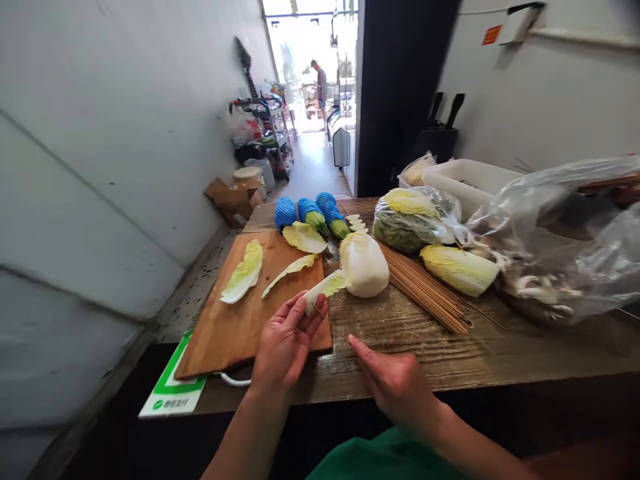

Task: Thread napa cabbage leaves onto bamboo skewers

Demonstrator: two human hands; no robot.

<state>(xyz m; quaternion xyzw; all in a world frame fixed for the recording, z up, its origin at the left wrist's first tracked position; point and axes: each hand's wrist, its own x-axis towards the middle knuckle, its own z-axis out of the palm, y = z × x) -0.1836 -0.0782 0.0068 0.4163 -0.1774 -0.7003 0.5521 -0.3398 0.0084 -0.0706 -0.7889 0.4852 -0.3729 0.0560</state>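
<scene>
Readable text is showing in only one spot: a green-and-white payment placard [173, 393] is lying flat at the near left corner of the counter, half tucked under the wooden cutting board [235, 320]. Along its bottom green strip, white Chinese characters are reading approx. "微信支付" (WeChat Pay), w/ a small round logo sitting just left of them. Up top right, an orange label [491, 35] is sticking to the white wall, but its print is coming out too small and blurred to read. No other brands, nos. or signs are showing legibly.
</scene>
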